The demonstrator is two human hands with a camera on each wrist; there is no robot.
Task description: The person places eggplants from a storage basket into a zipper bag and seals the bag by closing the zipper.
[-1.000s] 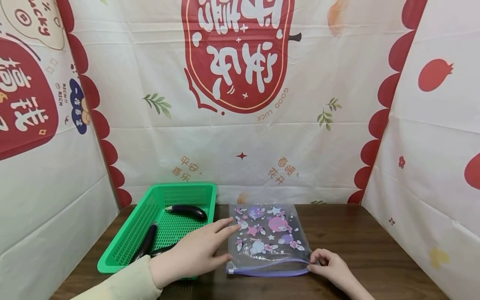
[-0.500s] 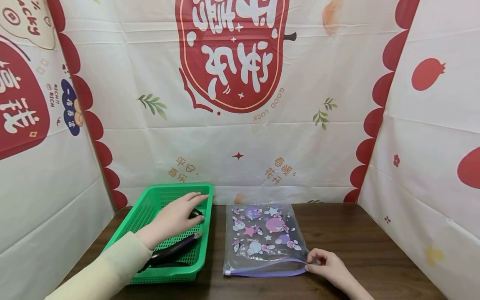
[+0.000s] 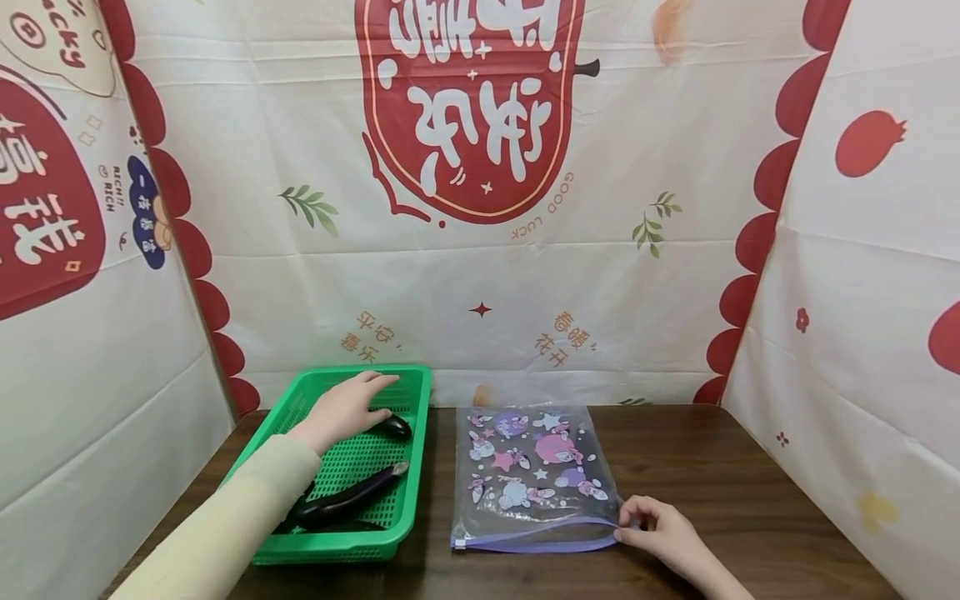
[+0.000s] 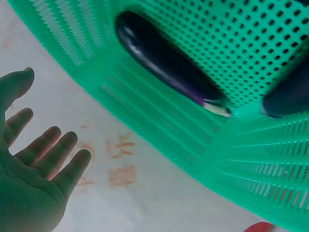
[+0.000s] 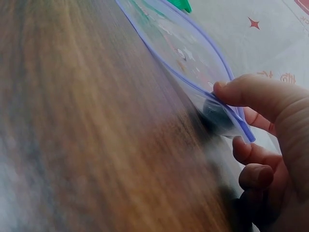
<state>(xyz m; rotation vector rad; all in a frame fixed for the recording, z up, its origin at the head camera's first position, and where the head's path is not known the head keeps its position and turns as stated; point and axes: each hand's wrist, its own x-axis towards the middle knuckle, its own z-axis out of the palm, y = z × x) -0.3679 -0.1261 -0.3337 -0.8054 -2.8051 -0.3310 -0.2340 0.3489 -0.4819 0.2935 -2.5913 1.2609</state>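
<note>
My left hand (image 3: 341, 412) is over the back of a green plastic basket (image 3: 408, 500), fingers extended and holding nothing. Under it shows the end of an eggplant (image 3: 397, 427); another eggplant (image 3: 348, 502) lies slantwise nearer the front, with darker ones partly hidden by my sleeve. In the left wrist view, the palm and spread fingers are apart from an eggplant (image 4: 164, 63) in the basket. My right hand (image 3: 660, 533) pinches the right end of the purple zip edge of a clear printed zip bag (image 3: 525, 471). The bag lies flat, its mouth slightly parted.
A white slider (image 3: 459, 543) sits at the left end of the zip. Basket and bag stand side by side on a dark wooden table (image 3: 697, 467). Printed white cloth (image 3: 480, 275) walls in the back and both sides.
My left hand has gone from beside the bag leftward to over the basket, then slightly further left. The right hand keeps its pinch on the bag's edge.
</note>
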